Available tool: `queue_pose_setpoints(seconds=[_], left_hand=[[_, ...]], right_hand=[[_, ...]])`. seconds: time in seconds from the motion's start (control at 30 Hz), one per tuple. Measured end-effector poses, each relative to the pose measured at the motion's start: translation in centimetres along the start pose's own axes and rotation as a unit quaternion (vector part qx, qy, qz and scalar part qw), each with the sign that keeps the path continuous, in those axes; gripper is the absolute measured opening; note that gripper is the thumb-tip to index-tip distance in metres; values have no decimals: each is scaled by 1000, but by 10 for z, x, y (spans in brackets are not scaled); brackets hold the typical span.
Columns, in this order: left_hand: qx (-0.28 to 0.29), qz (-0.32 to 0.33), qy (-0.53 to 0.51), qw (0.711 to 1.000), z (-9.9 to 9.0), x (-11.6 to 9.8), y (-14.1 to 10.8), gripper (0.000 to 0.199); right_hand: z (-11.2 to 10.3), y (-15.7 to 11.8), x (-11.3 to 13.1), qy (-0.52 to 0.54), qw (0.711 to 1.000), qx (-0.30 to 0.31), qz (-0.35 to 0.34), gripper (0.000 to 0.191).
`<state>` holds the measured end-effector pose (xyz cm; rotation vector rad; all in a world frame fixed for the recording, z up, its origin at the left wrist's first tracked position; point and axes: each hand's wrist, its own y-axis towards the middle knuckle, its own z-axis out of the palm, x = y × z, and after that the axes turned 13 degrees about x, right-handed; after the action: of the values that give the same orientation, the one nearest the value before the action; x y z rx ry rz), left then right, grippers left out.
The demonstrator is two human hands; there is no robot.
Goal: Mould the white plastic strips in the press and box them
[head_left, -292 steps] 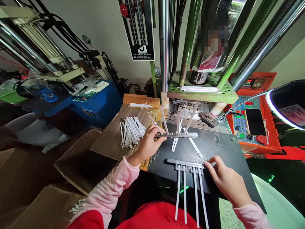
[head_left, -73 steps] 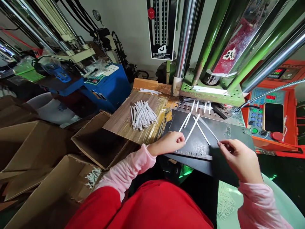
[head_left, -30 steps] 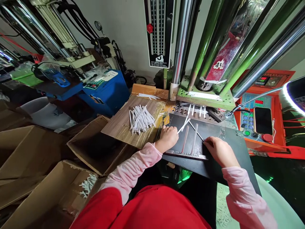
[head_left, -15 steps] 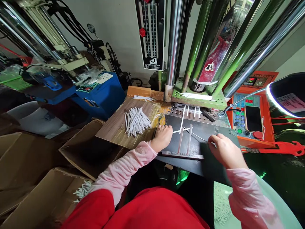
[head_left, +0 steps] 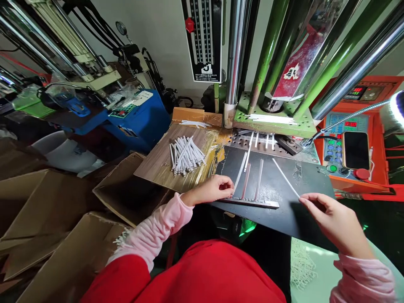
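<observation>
My left hand (head_left: 217, 188) is closed, thumb and fingertips pinched at the lower end of a white strip (head_left: 240, 172). That end meets the left end of a slotted metal bar (head_left: 257, 203), which lies along the front edge of the black plate (head_left: 284, 210). Two more narrow strips extend from the bar, a brownish one (head_left: 246, 181) and a pale one (head_left: 259, 179). To the right, my right hand (head_left: 331, 219) pinches the near end of a thin white stick (head_left: 286, 179), which slants up and left over the plate, apart from the bar.
A pile of white strips (head_left: 186, 155) lies on the wooden board (head_left: 151, 168) at left. Behind the plate stands a green press (head_left: 274, 126) with more strips under it. An orange control box (head_left: 350, 168) holding a phone (head_left: 355, 149) is at right. Cardboard boxes (head_left: 116, 181) stand at lower left.
My left hand has moved down to the bar's left end. My right hand has moved right and nearer, drawing its stick away from the strips. The camera view has shifted slightly.
</observation>
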<state>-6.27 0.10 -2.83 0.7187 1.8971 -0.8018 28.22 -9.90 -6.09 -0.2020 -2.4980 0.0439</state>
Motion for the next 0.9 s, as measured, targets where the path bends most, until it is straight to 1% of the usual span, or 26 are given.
queue_pose_setpoints(seconds=[0.07, 0.13, 0.2, 0.37, 0.5, 0.7, 0.8, 0.9], left_hand=[[-39, 30, 26, 998, 12, 2, -4, 10], [-74, 43, 46, 995, 20, 4, -5, 9], [-96, 55, 56, 992, 24, 6, -4, 9], [-130, 85, 91, 984, 30, 10, -5, 10], [-140, 94, 111, 979, 33, 13, -5, 11], [-128, 95, 119, 980, 33, 14, -5, 11], [-127, 108, 131, 977, 32, 14, -5, 11], [-137, 132, 159, 969, 31, 13, -6, 13]], right_hand=[[14, -5, 14, 88, 995, 32, -29, 43], [26, -9, 29, 141, 987, 59, -51, 42], [36, -11, 42, 162, 982, 69, -71, 39], [49, -9, 63, 178, 976, 53, -114, 33], [59, -6, 68, 191, 970, 50, -139, 33], [65, -6, 64, 198, 972, 49, -119, 33], [67, -4, 61, 182, 972, 48, -141, 30], [69, -4, 61, 149, 973, 46, -173, 25]])
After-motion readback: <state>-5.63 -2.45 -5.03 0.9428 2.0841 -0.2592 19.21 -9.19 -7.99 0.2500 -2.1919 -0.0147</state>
